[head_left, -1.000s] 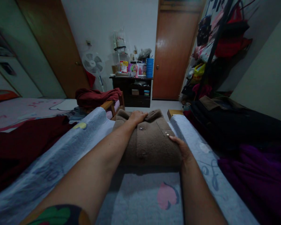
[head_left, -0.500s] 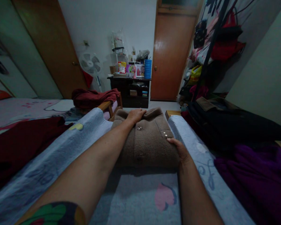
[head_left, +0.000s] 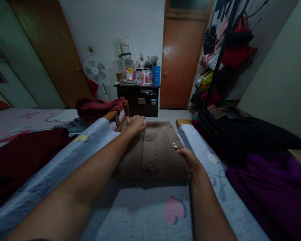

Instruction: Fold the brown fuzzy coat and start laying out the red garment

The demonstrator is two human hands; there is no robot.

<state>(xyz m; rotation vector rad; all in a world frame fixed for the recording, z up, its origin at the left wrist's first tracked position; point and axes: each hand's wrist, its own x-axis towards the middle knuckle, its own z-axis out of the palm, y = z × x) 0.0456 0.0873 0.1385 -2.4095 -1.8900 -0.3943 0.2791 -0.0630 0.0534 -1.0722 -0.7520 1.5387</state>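
Observation:
A folded brown fleecy garment (head_left: 157,157) with a button front and a pocket flap lies on the pale blue patterned cover (head_left: 140,211). At its far left corner, my left hand (head_left: 136,124) rests with bent fingers on the cloth; whether it grips is unclear. My right hand (head_left: 189,159) holds the garment's right edge, thumb on top near the pocket studs, the other fingers hidden beneath or behind the side.
Dark red cloth (head_left: 27,150) lies at left, a red-brown cloth (head_left: 100,107) beyond it. Black folded clothes (head_left: 251,134) and purple cloth (head_left: 271,187) lie at right. Farther back stand a fan (head_left: 95,69), a dark cabinet (head_left: 130,100) and a door (head_left: 182,63).
My left hand has moved left along the garment's far edge. The raised collar part there now lies flatter. My right hand stays at the right edge.

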